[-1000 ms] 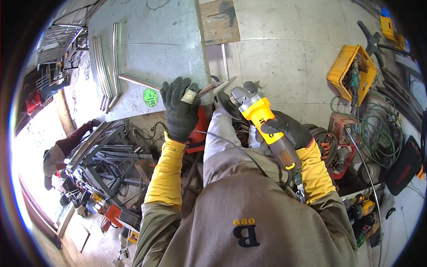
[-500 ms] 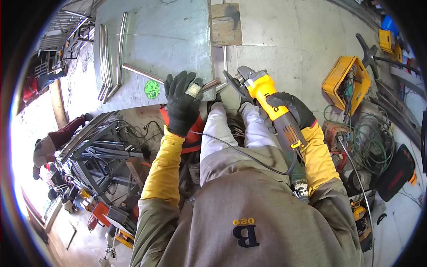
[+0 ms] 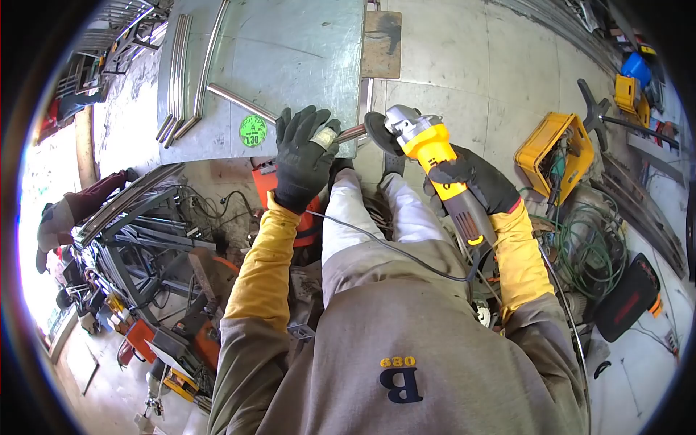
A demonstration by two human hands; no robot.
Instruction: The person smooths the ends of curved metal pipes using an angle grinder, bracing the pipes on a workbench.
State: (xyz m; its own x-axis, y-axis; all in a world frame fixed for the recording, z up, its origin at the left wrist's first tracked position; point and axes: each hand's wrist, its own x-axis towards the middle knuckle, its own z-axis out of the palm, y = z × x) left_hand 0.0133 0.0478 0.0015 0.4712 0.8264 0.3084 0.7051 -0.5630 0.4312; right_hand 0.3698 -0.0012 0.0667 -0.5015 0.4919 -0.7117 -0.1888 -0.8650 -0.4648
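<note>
The metal tube (image 3: 243,102) lies slantwise across the corner of the metal-topped table (image 3: 304,58), its near end at the table's edge beside the dark disc (image 3: 378,133); whether the two touch, I cannot tell. The left hand (image 3: 305,161), gloved, lies over the tube close to that end, and how far its fingers curl beneath is hidden. With no clamp visible, a light hold could let the tube roll if the disc bites, and the glove is near enough to be caught. The right hand (image 3: 475,180), also gloved, grasps the yellow angle grinder (image 3: 435,156) around its body, alone (a second hand would resist kickback better). A jammed disc could throw the tool toward the white trousers (image 3: 344,214) below. The power cord (image 3: 451,278) trails between the yellow sleeves (image 3: 262,264), where a snag could jerk the grinder. Farther up, bent tubes (image 3: 177,76) lie loose; a knock could shift them.
</note>
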